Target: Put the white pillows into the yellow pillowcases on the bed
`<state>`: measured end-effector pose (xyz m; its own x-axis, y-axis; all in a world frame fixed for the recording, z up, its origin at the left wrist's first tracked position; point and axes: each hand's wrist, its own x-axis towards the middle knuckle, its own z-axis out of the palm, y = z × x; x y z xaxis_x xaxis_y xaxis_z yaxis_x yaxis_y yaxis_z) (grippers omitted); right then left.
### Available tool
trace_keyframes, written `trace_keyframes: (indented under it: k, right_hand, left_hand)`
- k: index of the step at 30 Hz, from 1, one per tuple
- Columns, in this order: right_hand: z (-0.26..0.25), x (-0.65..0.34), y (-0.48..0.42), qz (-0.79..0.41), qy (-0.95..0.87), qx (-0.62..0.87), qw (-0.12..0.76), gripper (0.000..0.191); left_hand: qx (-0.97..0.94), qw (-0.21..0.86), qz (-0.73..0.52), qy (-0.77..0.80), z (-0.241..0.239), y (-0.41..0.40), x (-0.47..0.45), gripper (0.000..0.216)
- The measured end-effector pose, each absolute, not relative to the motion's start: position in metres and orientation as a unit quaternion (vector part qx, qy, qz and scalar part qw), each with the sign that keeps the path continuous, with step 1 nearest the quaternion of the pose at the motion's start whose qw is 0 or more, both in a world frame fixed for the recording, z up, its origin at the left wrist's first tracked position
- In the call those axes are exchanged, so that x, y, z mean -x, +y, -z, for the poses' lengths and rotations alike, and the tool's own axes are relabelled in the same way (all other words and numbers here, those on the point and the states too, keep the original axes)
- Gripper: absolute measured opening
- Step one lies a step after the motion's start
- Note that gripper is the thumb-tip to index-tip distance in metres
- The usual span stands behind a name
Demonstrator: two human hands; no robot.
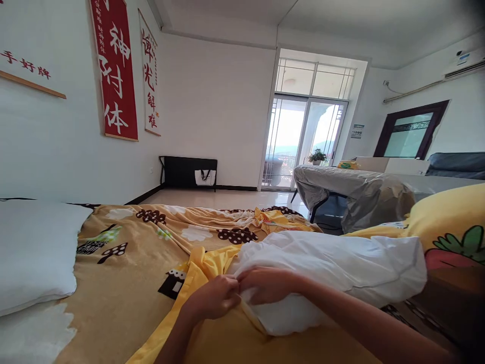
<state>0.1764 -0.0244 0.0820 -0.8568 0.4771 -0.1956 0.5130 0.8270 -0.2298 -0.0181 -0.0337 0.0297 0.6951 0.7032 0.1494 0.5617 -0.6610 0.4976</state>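
Note:
A white pillow (pixel 341 268) lies across the bed in front of me, its near end partly inside a yellow pillowcase (pixel 212 263). My left hand (pixel 212 298) pinches the yellow fabric at the pillow's near edge. My right hand (pixel 267 284) grips the same edge beside it, knuckles touching the left hand. Both arms reach in from the bottom of the view.
A patterned tan and yellow bedsheet (pixel 144 242) covers the bed. Another white pillow (pixel 34 253) lies at the left. A yellow cartoon-print pillow (pixel 450 227) sits at the right. Beyond the bed stand a covered table (pixel 352 189), a black rack (pixel 187 172) and glass balcony doors (pixel 303 141).

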Motion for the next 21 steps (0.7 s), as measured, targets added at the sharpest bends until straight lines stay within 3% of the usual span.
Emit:
trace_keyframes:
  k: [5,7,13,18,21]
  right_hand:
    - [-0.09,-0.242,-0.072,0.003,0.912,-0.409,0.035,0.097]
    - [-0.071,-0.261,-0.072,-0.04,0.893,-0.444,0.058,0.11]
    - [-0.028,-0.263,-0.048,-0.12,0.912,-0.387,0.064,0.066]
    - [-0.062,-0.228,-0.016,-0.155,0.91,-0.382,0.039,0.059]
    - [-0.078,-0.208,-0.002,-0.139,0.909,-0.392,0.027,0.057]
  left_hand:
    - [-0.904,0.224,-0.102,0.35,-0.022,-0.032,0.014,0.01]
    - [-0.906,0.226,-0.095,0.345,-0.022,-0.031,0.013,0.011]
    - [-0.922,0.21,-0.073,0.316,-0.035,-0.048,0.002,0.019]
    - [-0.928,0.132,0.01,0.348,-0.022,-0.086,-0.041,0.04]
    - [-0.938,0.115,0.004,0.326,-0.006,-0.103,-0.065,0.029]
